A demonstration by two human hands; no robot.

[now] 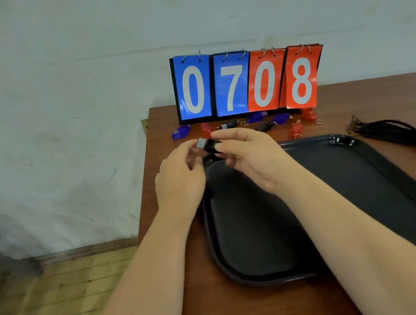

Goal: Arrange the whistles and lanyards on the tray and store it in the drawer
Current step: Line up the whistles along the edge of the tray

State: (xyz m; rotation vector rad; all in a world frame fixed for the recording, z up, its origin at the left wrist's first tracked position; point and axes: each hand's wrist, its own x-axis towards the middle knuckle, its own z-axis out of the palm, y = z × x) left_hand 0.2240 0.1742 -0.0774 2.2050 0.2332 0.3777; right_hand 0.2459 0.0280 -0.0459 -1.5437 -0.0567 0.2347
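A black tray (pixel 364 189) lies empty on the brown table (pixel 248 310). Above its far left corner, a black whistle (pixel 206 144) is pinched by my right hand (pixel 249 157). My left hand (pixel 180 176) is beside it, fingertips at the whistle's grey mouthpiece. Behind them, several whistles lie in a row: a blue whistle (pixel 181 132), a red whistle (pixel 205 128), a purple whistle (pixel 257 117) and a second red whistle (pixel 296 129). A bundle of black lanyards (pixel 396 132) rests to the right of the tray.
A flip scoreboard (pixel 247 83) reading 0708 stands at the table's back edge against the white wall. The table's left edge runs just left of the tray, with wooden floor (pixel 62 308) below.
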